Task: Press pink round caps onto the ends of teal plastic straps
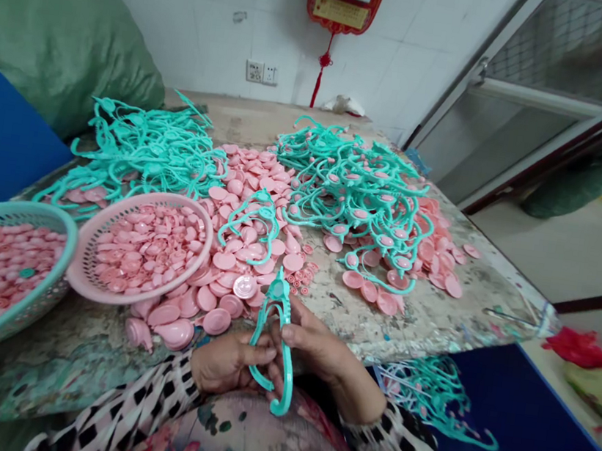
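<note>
Both my hands hold a teal plastic toy stethoscope frame [283,310] upright above the table's front edge. My left hand [229,361] grips its lower part, and my right hand [312,345] pinches the other side. Just beyond them lie loose pink plastic discs [218,301], spreading back across the table. Tangled heaps of matching teal frames sit at the back left [144,149] and back right [355,188]. A pink basket [83,256] of small pink parts stands to my left, with a teal basket [14,211] beyond it.
A blue bin [518,431] with teal frames [433,398] stands at my right, below the stained table edge [420,330]. Behind the table are a tiled wall, a wall socket [260,72] and a green sack [55,23]. A door frame stands at the right.
</note>
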Demonstrator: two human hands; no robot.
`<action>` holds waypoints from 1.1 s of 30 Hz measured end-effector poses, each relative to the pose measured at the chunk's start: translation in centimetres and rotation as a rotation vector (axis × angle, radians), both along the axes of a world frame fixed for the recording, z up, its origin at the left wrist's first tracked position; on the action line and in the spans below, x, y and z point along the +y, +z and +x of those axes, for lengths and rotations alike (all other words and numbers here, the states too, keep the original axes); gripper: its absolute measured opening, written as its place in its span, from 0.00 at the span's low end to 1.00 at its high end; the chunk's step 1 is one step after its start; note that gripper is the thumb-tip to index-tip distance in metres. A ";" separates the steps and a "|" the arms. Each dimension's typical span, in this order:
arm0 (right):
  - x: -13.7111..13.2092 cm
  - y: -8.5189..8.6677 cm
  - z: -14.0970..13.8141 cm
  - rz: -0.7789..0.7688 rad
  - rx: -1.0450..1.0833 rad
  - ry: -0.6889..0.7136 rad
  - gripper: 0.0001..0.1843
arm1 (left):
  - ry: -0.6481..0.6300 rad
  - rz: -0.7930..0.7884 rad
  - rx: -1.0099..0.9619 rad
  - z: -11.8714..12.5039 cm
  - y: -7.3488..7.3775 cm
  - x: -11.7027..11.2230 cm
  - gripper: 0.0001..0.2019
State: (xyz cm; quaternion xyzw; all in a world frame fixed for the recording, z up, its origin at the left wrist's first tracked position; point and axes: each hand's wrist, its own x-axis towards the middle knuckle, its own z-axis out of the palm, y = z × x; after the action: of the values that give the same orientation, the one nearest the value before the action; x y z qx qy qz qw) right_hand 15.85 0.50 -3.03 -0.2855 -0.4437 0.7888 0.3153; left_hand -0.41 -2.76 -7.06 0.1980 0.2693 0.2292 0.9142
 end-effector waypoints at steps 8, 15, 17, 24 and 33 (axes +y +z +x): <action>-0.4 0.1 -0.3 -0.062 0.004 -0.049 0.30 | -0.001 0.005 0.043 0.1 0.8 0.1 0.17; -0.5 -0.1 -0.3 -0.044 -0.010 -0.092 0.31 | -0.016 0.001 0.076 0.2 0.9 0.1 0.16; -0.5 -0.2 -0.4 -0.032 -0.010 -0.091 0.29 | -0.021 0.001 0.081 0.2 1.0 0.1 0.15; -0.4 -0.5 -0.7 -0.046 0.008 -0.082 0.28 | -0.025 0.002 0.080 0.2 1.0 0.1 0.18; -0.5 0.0 -0.2 -0.068 -0.018 -0.156 0.30 | -0.015 -0.006 0.047 0.2 0.6 0.2 0.19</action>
State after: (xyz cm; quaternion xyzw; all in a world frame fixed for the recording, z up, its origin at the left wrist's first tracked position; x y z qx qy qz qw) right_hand 15.65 0.03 -3.07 -0.3368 -0.3958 0.7740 0.3617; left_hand -0.21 -2.53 -6.43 0.2026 0.2900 0.2169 0.9098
